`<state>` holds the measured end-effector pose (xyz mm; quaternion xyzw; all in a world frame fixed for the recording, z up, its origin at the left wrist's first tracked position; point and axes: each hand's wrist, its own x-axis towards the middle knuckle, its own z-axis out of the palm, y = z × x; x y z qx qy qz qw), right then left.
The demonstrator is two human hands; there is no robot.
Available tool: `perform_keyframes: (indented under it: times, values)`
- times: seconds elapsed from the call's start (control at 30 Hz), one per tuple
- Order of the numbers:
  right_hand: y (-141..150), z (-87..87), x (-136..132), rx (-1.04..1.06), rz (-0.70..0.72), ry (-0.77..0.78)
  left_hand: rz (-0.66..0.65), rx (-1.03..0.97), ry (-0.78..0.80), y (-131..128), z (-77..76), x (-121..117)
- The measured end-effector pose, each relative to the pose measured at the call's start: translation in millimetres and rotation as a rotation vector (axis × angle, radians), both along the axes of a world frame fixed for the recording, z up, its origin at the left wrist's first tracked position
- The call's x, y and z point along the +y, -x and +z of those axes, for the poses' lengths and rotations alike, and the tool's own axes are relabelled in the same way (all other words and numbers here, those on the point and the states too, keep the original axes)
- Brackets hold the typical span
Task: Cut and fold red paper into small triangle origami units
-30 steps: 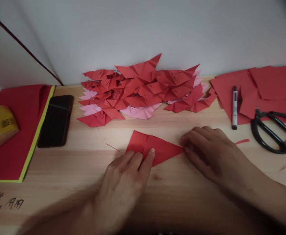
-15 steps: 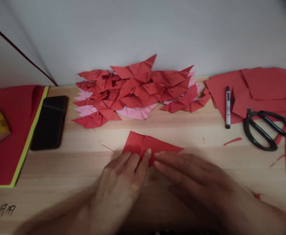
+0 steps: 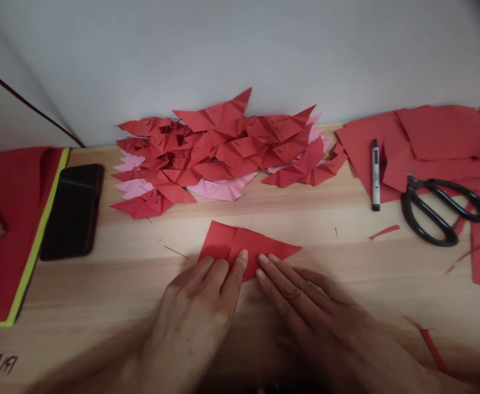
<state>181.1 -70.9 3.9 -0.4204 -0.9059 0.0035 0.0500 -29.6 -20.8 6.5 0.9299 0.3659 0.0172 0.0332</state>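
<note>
Here, the folded red paper (image 3: pixel 258 241) lies on the wooden table (image 3: pixel 133 295), before an origami pile (image 3: pixel 231 150). Over its near left part arches the left hand (image 3: pixel 196 306), fingers curled, one digit extended; whether they pinch it I cannot tell. The right hand (image 3: pixel 322 309) lies slanted, flat, gripping nothing, its straight fingers touching the paper's near edge.

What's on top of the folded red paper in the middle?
The left hand and right hand rest on the folded red paper. They cover parts of its near side, which cannot be seen.
</note>
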Motion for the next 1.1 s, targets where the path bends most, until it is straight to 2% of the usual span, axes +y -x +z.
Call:
perform_keyframes:
  times: [0.33, 0.47, 0.67, 0.8, 0.83, 0.93, 1.1]
  values:
    - [-11, -0.8, 0, -0.019, -0.103, -0.078, 0.005, 0.042, -0.021, -2, 1.6, 0]
    - [-15, -1.9, 1, 0.056, -0.154, -0.128, 0.015, 0.058, -0.019, -2, 1.5, -2]
    - [-18, -2.0, 3, 0.043, -0.085, -0.119, 0.040, 0.095, -0.008, -4, 5.3, -4]
    - [-15, -7.2, -1, 0.083, -0.121, -0.141, 0.088, -0.002, -0.208, -8, -0.3, -5]
    - [-14, -8.6, -2, 0.084, -0.119, -0.140, 0.040, -0.033, -0.228, -9, -2.6, -5]
    - [-13, -11.9, -5, 0.080, -0.109, -0.131, -0.114, -0.033, -0.148, -12, -9.9, -7]
    - [-17, -11.5, -6, 0.064, -0.088, -0.131, -0.118, -0.028, 0.035, -16, -19.1, -11]
